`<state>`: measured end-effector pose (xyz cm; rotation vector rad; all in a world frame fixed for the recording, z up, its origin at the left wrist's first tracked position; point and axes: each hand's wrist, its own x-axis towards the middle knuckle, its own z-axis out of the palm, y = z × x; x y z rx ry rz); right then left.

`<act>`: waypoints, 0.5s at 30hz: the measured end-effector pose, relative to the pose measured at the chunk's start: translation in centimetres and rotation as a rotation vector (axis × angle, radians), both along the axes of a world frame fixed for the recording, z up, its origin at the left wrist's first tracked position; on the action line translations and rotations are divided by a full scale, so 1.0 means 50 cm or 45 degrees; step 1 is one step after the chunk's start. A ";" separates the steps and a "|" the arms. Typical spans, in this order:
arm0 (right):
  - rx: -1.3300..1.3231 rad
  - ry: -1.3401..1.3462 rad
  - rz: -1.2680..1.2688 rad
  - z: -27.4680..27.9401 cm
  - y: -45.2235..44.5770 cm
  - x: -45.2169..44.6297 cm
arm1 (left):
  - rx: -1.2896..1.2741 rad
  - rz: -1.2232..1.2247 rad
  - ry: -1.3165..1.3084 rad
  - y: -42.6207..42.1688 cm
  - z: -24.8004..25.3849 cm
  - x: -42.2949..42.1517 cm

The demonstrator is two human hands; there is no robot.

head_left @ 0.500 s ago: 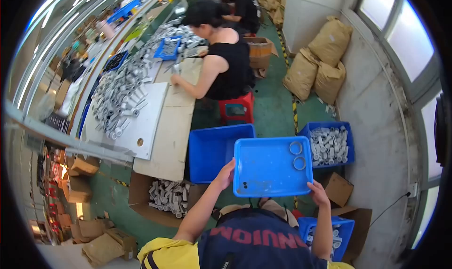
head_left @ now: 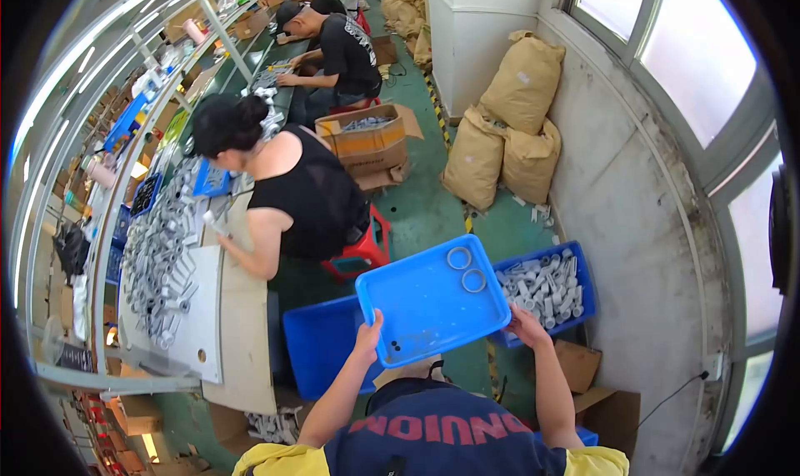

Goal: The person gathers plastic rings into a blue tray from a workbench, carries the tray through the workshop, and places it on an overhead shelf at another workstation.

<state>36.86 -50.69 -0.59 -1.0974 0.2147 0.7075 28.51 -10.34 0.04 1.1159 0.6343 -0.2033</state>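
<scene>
- Green floor (head_left: 421,213) stretches towards twelve o'clock.
- Left hand (head_left: 367,336) and right hand (head_left: 528,326) grip a blue tray (head_left: 421,303) by opposite sides, towards five o'clock.
- Two metal rings (head_left: 473,290) lie inside, upper right.

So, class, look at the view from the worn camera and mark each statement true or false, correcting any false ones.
1. The left hand and right hand both hold the blue tray. True.
2. Nothing lies on the blue tray. False: two rings lie on it.
3. The nearest co-worker sits on a red stool. True.
4. The nearest co-worker wears a white top. False: it is black.
5. Tan sacks are piled near the wall on the right. True.
</scene>
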 end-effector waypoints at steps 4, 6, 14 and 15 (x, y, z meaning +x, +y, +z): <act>-0.673 0.021 -0.280 -0.236 -0.067 0.165 | -0.073 0.163 0.054 -0.014 -0.026 0.195; -0.368 0.215 -0.203 -0.638 -0.242 0.172 | -0.152 0.259 0.020 -0.015 -0.023 0.315; -0.874 0.810 -0.212 -0.320 -0.150 0.278 | -0.163 0.330 -0.081 0.035 0.076 0.857; -0.826 0.729 -0.330 -0.309 -0.116 0.330 | -0.158 0.325 -0.086 0.040 0.098 0.929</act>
